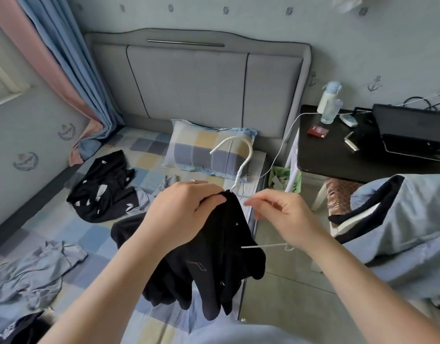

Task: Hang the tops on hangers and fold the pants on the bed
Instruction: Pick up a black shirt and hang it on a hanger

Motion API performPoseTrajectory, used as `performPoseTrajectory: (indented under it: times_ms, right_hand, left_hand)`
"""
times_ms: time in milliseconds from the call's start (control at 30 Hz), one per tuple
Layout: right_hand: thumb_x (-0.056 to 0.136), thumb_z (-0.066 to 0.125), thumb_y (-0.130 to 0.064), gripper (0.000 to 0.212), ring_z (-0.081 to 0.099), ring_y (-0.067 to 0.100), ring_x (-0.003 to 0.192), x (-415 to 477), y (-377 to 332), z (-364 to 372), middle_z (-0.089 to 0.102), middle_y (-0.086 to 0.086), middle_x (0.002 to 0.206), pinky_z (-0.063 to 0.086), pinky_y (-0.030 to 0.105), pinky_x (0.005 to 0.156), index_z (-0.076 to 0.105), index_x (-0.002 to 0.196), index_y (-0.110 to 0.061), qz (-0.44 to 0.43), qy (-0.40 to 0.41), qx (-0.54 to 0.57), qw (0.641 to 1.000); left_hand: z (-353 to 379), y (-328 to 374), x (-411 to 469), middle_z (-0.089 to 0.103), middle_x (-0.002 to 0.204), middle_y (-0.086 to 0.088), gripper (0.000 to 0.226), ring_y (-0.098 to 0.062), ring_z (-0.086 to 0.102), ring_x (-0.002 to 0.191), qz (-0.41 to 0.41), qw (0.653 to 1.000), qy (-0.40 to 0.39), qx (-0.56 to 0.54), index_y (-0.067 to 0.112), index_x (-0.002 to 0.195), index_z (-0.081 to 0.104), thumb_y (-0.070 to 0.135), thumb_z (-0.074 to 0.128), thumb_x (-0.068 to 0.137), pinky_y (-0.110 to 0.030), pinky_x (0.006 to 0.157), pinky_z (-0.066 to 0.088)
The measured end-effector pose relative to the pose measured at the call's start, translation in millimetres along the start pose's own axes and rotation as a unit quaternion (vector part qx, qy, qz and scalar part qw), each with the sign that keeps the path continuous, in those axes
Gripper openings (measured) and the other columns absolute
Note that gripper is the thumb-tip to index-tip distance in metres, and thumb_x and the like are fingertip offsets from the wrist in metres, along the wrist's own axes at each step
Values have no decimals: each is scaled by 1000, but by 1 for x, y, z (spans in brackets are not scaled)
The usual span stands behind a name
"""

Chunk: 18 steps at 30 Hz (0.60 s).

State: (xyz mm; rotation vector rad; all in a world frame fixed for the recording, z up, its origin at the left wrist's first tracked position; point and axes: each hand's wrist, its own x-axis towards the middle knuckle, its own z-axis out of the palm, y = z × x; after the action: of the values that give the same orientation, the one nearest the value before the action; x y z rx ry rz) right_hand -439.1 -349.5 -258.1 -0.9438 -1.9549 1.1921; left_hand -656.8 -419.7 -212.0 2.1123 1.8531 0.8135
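While the left hand (186, 212) grips a black top (221, 259), seemingly soft and light, by its collar over the bed's (95, 234) near edge, the right hand (286, 219) pinches the stiff white hanger (240, 170).

I have just one camera, worn on the head. It looks forward and down along the bed (95, 234), very near the left hand (186, 214) and right hand (286, 219). The headboard (189, 83) is at 12 o'clock, the curtain (65, 58) at 10, and the dark surface (338, 155) at 2.
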Motion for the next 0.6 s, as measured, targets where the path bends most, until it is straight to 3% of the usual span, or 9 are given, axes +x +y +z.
performPoseTrajectory:
  times_ms: [100,167,233,300,367,433,500,600]
  right_hand:
    - [94,64,-13,16,60,12,109,-5,6,0,66,-6,108,46,32,98,71,108,-15,-114,155,-125,973]
    - [91,62,-7,15,61,10,104,-11,7,3,66,-2,105,47,28,92,70,104,-8,-168,228,-162,945]
    - [94,62,-9,16,64,7,95,-15,9,13,68,-6,102,52,26,82,70,107,-12,-124,162,-112,972]
    - [96,64,-19,28,61,3,107,-16,12,32,66,-13,116,52,27,91,63,123,-24,-14,28,-69,997]
    - [95,64,-29,46,49,-3,123,-15,20,48,55,-19,132,42,24,105,50,138,-34,67,-57,-79,993]
    - [95,64,-31,47,46,-4,124,-11,25,61,53,-20,133,36,22,106,48,139,-34,95,-79,-77,989]
    - [95,64,-29,34,50,-4,116,-9,30,68,58,-18,124,37,19,100,55,128,-33,106,-66,-74,989]
    - [94,63,-27,33,51,-9,112,-7,37,71,60,-21,118,37,13,91,53,125,-35,109,-37,-58,992]
  left_hand:
    - [3,-7,-7,70,76,12,17,-9,61,68,-66,994,73,-45,23,99,76,27,60,99,-36,64,54]
    - [3,-8,-11,67,68,14,15,-7,58,61,-123,980,127,-90,23,99,76,22,62,97,-21,57,47]
    - [3,-6,-12,66,68,15,15,-9,57,60,-163,965,162,-128,24,96,76,21,61,97,-17,55,41]
    - [4,-2,-10,66,70,10,16,-14,57,64,-181,952,186,-160,24,91,74,21,60,98,-23,59,42]
    - [5,2,-8,65,70,6,18,-16,56,64,-182,946,201,-178,25,85,72,20,60,97,-26,59,42]
    - [7,5,-6,63,69,5,20,-13,52,61,-180,944,202,-188,26,82,69,20,59,97,-22,57,39]
    - [9,6,-7,59,63,8,21,-9,47,56,-177,946,191,-194,26,79,67,20,59,98,-20,54,35]
    - [15,5,-9,56,61,5,21,-10,44,55,-175,948,179,-196,22,80,68,20,58,98,-25,54,34]
